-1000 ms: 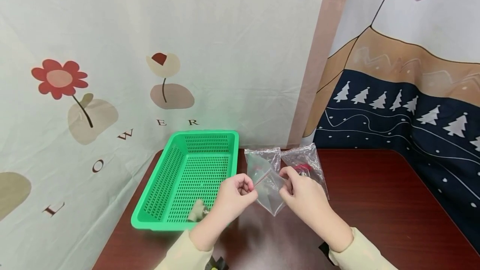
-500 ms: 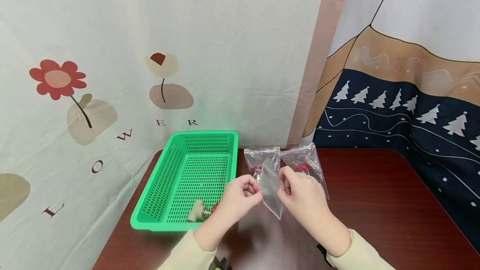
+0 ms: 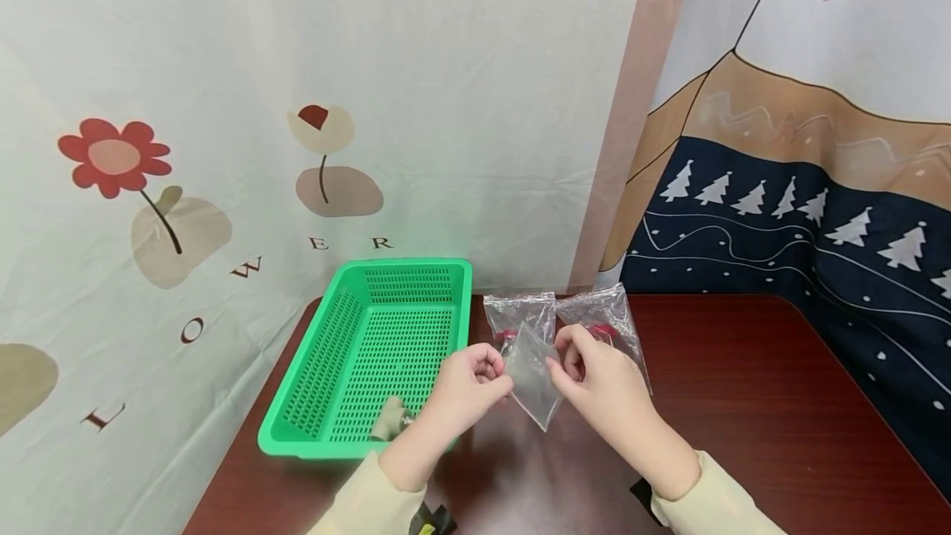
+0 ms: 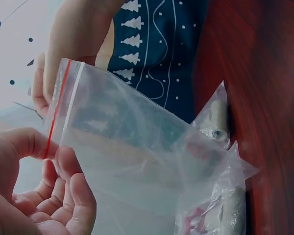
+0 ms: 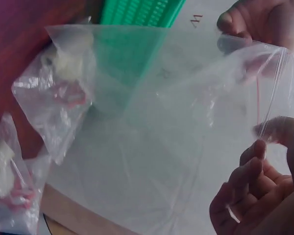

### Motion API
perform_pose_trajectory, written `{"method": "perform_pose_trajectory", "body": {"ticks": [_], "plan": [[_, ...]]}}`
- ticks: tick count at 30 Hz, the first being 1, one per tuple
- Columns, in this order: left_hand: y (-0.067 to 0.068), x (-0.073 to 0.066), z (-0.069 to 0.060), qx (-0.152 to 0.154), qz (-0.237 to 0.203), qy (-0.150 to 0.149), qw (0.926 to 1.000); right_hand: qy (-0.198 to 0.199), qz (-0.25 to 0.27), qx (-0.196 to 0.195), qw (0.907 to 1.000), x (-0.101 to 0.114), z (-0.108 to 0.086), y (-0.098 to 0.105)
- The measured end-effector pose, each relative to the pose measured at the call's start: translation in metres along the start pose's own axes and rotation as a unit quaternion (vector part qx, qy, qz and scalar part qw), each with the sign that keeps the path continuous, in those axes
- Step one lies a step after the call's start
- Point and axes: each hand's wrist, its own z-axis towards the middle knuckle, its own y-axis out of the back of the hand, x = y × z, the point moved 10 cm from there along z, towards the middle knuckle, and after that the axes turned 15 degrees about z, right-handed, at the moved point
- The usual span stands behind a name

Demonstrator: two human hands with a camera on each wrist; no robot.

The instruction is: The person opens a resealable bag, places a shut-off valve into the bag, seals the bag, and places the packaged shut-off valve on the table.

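A clear zip-lock bag [image 3: 532, 376] with a red line along its seal hangs between my two hands, a corner pointing down. My left hand [image 3: 466, 386] pinches one end of the sealing strip between thumb and index finger, as the left wrist view shows on the bag [image 4: 122, 147]. From the other side, my right hand [image 3: 607, 376] pinches the strip too; in the right wrist view thumb and finger meet on the seal of the bag [image 5: 152, 122]. Nothing shows inside it. Behind it lie two filled zip bags [image 3: 526, 306] [image 3: 622, 322], holding pale fittings with red parts.
A green perforated basket [image 3: 357, 450] stands left of my hands, with a pale pipe fitting [image 3: 388, 419] in its near right corner, partly hidden by my left forearm. The dark red table [image 3: 758, 403] meets a printed cloth [image 3: 475, 106] at the back.
The bag turned edge-on half a second ago and now faces the head camera more broadly. Both hands shifted only slightly and still hold it.
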Motion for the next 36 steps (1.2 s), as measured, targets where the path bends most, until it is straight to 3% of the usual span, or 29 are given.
{"method": "perform_pose_trajectory", "body": {"ticks": [3, 8, 12, 15, 19, 24, 27, 30, 33, 36], "plan": [[0.002, 0.003, 0.001, -0.006, -0.039, 0.014, 0.9991, -0.007, 0.065, -0.005, 0.9978, -0.001, -0.005, 0.0], [0.009, 0.006, 0.004, -0.024, -0.102, 0.035, 0.9939, 0.037, 0.123, -0.011, 0.9917, 0.001, -0.017, -0.002], [0.015, 0.007, 0.005, -0.039, -0.137, 0.038, 0.9892, 0.057, 0.117, 0.02, 0.9914, -0.001, -0.03, -0.016], [0.017, 0.008, 0.006, -0.049, -0.157, 0.04, 0.9856, 0.066, 0.084, 0.032, 0.9937, -0.003, -0.038, -0.026], [0.017, 0.009, 0.007, -0.049, -0.183, 0.044, 0.981, 0.095, 0.062, 0.011, 0.9935, -0.003, -0.04, -0.03], [0.01, 0.005, 0.004, -0.02, -0.211, 0.047, 0.9762, 0.121, 0.079, -0.04, 0.9887, -0.003, -0.035, -0.023], [0.006, 0.004, 0.004, -0.006, -0.214, 0.049, 0.9756, 0.121, 0.09, -0.068, 0.9862, -0.007, -0.032, -0.017], [0.005, 0.003, 0.003, 0.005, -0.194, 0.046, 0.9798, 0.104, 0.105, -0.094, 0.9845, -0.014, -0.027, -0.009], [0.001, 0.001, 0.002, 0.026, -0.159, 0.026, 0.9865, 0.074, 0.126, -0.124, 0.9815, -0.027, -0.021, 0.001], [-0.003, -0.002, -0.002, 0.054, -0.134, 0.007, 0.9894, 0.054, 0.163, -0.158, 0.9723, -0.035, -0.016, 0.015]]}}
